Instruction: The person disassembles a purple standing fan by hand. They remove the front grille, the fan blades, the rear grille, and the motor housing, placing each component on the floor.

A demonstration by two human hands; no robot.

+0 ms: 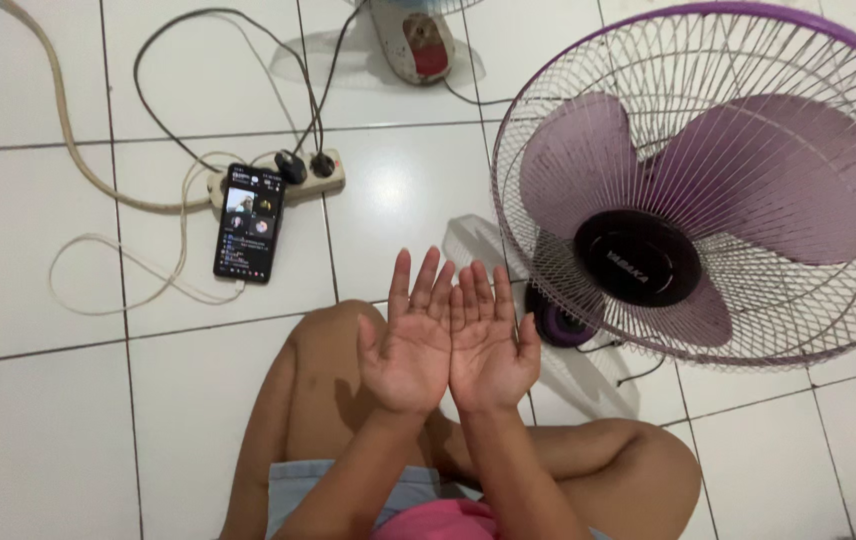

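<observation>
We see the left hand (pixel 410 340) and right hand (pixel 489 342) side by side, palms up, fingers spread, holding nothing; nearest stands the purple fan (pixel 708 180), just right; a phone (pixel 249 222) lies beside a power strip (pixel 293 178) on the tiled floor (pixel 38 420).

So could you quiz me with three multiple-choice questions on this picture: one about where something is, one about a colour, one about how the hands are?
1. Where does the phone lie?
A. on the person's knee
B. on the floor tiles beside the power strip
C. on top of the fan

2. What colour are the blades of the fan?
A. purple
B. green
C. white

3. How are the left hand and right hand held?
A. clenched into fists
B. gripping the fan's grille
C. open, palms up, side by side, holding nothing

Answers: 1 B, the phone rests on the tile just below the strip. 2 A, purple blades show through the wire grille. 3 C, both palms face the camera with fingers spread and nothing in them.
</observation>
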